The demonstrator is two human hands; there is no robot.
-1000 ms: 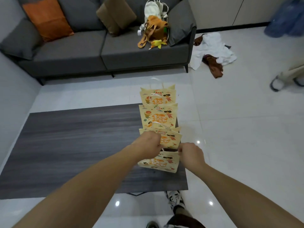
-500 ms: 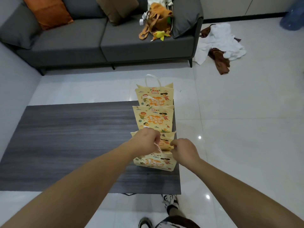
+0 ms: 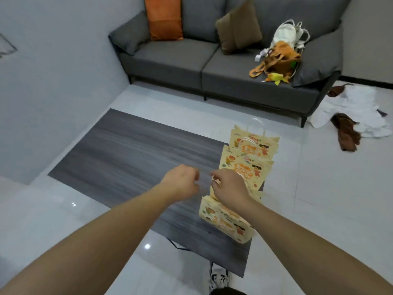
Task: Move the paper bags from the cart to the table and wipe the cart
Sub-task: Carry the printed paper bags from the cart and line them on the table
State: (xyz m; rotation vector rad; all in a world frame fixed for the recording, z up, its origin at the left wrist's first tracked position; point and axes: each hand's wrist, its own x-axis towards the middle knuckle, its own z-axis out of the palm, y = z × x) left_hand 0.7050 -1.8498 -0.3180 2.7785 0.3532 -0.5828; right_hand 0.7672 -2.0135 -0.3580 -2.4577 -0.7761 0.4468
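Observation:
Several yellow paper bags with cartoon prints stand in a row along the right edge of the dark wood-grain table (image 3: 131,158). The nearest bag (image 3: 225,222) leans at the table's front right corner, and the farthest bag (image 3: 255,145) has its white handles up. My right hand (image 3: 229,188) rests on top of a middle bag, fingers pinched on its upper edge, hiding most of it. My left hand (image 3: 182,182) hovers over the table just left of the row, fingers curled with nothing visible in them. No cart is in view.
A grey sofa (image 3: 191,60) with cushions and a heap of cloth bags (image 3: 280,58) stands behind the table. Clothes (image 3: 353,111) lie on the tile floor at right. A grey wall runs along the left. My shoe (image 3: 219,277) is below the table's front edge.
My left hand has come off the bag and moved left over the table. My right hand has shifted onto the bag's top. The view has swung to the left.

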